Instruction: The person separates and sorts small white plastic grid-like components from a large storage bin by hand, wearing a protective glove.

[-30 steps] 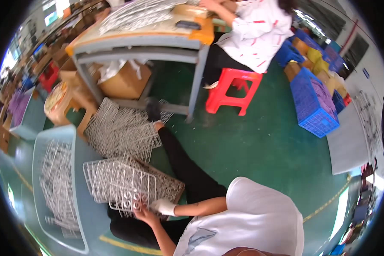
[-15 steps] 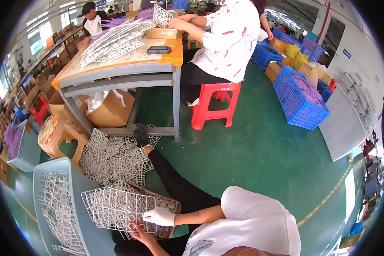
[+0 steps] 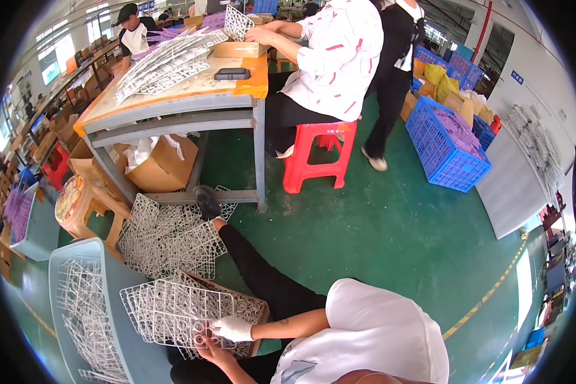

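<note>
A white plastic lattice frame [image 3: 166,304], with rows of small rings and thin bars, lies tilted over other frames in an open cardboard box [image 3: 264,312]. My left hand [image 3: 215,350], bare, grips the frame's near edge from below, its fingertips on the rings. Beside it, my right hand [image 3: 233,328] wears a white glove, and its fingers are closed on the same edge. The exact fingertip contact is partly hidden by the glove. More white frames [image 3: 169,237] spread in a heap on the floor beyond the box.
At left stands a pale blue bin [image 3: 105,288] with white frames inside. Farther off are a worktable [image 3: 173,118], a red stool [image 3: 320,157] with a seated person, and a blue crate [image 3: 441,150] of purple pieces. A tan stool [image 3: 96,205] is near the table.
Another person in dark trousers has stepped into view behind the seated person. My hands keep their hold on the frame with only slight movement; the whole view has shifted a little.
</note>
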The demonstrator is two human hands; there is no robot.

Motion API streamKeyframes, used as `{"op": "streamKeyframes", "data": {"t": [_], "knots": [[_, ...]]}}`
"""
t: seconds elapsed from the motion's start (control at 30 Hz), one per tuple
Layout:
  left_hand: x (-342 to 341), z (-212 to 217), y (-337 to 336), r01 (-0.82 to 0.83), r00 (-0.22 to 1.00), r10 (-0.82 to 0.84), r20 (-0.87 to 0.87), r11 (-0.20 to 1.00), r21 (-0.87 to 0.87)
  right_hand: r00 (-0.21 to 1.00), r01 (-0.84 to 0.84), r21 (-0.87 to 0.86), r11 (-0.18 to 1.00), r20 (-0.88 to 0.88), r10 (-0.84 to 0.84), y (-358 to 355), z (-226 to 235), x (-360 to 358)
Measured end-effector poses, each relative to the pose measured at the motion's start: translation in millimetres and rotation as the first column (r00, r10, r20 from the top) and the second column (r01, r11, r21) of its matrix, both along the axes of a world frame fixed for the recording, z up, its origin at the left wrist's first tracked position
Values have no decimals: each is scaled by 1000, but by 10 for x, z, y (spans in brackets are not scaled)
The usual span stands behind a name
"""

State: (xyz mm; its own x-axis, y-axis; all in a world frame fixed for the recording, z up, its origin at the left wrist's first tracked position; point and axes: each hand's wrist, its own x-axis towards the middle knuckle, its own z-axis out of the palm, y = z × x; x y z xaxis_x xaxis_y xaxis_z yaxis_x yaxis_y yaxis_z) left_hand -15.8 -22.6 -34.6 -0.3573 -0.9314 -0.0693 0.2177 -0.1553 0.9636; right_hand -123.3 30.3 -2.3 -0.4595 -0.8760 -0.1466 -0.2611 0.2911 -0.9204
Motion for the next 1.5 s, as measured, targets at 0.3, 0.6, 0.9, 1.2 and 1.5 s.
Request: {"op": "streamKeyframes", "data": {"t": [0.3,0.6,0.9,1.2,1.5], "knots": [[-54,-68,-1,105,994,-103,-31,991,77,750,76,149,986,643,-155,67,20,-156],[33,-198,-66,55,994,-32,-103,972,228,680,-4,25,1000,733,-15,74,112,92],[-124,-107,-82,15,997,-39,67,948,318,933,-28,-125,992,-360,-19,60,158,-65],[-122,-107,13,-65,984,40,176,988,138,873,-149,24,989,-466,143,8,166,-95],[-147,-102,95,17,991,-5,-130,996,90,851,-186,77,980,-485,200,82,208,-109]]}}
